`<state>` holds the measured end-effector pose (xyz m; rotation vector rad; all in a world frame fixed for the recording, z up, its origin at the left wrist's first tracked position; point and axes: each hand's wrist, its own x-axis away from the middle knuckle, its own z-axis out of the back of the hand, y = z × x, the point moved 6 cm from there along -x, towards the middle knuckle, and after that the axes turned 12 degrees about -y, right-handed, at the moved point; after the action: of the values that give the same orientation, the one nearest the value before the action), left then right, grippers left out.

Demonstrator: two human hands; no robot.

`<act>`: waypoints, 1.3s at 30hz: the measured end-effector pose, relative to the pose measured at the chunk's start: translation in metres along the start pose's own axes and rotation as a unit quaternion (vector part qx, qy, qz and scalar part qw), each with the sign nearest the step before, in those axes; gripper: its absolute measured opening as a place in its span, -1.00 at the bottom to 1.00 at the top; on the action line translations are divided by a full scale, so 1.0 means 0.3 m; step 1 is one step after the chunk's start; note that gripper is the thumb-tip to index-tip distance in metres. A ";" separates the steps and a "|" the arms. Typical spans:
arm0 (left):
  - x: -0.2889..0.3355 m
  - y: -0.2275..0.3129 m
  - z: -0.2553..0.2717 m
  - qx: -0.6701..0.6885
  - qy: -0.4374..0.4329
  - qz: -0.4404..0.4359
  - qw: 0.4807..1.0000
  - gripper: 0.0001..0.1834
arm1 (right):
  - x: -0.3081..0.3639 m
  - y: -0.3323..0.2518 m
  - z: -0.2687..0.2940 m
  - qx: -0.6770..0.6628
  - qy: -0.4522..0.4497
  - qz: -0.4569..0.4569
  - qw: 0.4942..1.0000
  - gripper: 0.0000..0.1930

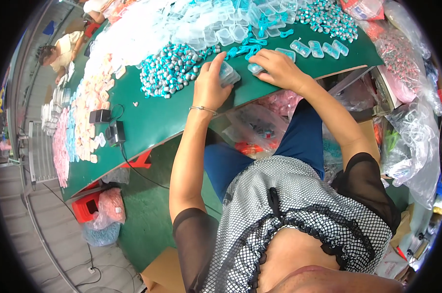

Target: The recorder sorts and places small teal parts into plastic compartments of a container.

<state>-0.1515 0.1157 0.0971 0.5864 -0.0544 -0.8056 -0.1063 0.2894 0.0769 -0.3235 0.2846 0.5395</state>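
My left hand, with a thin bracelet at its wrist, has its thumb and fingers around a small stack of clear plastic cases at the green table's near edge. Just right of it, my right hand has curled fingers on a small clear case with turquoise inside. Its fingertips partly cover that case. Beyond my hands lie bundles of turquoise cord. Several clear cases with turquoise contents lie in a row to the right.
A heap of small silver and turquoise pieces lies left of my hands; another is at the far right. Empty clear cases pile up behind. Black adapters and peach pieces sit leftward. Another person works far left.
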 end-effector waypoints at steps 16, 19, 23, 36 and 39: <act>0.313 -0.002 -0.131 0.353 0.097 0.110 0.924 -0.15 | 0.196 -0.242 -0.021 -0.321 0.103 -0.092 0.937 -0.62; 0.414 -0.030 -0.220 0.562 0.057 0.158 0.810 -0.11 | 0.336 -0.188 -0.266 -0.452 -0.127 -0.188 0.863 -0.65; 0.422 -0.082 -0.283 0.560 0.058 0.130 0.816 -0.08 | 0.494 -0.021 -0.824 -0.288 -0.478 -0.237 0.796 -0.74; 0.305 -0.208 -1.026 0.556 -0.244 0.262 0.750 -0.11 | 0.783 0.353 -1.371 -0.083 -0.362 -0.454 0.810 -0.62; 0.320 -0.309 -1.173 0.486 -0.319 0.383 0.718 -0.08 | 0.740 0.370 -1.350 -0.017 -0.287 -0.352 0.891 -0.50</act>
<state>-0.0531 0.1655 -0.2628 1.1330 -1.3583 -0.0410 -0.0563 0.3292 -0.3938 -0.2638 -0.4162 -0.0966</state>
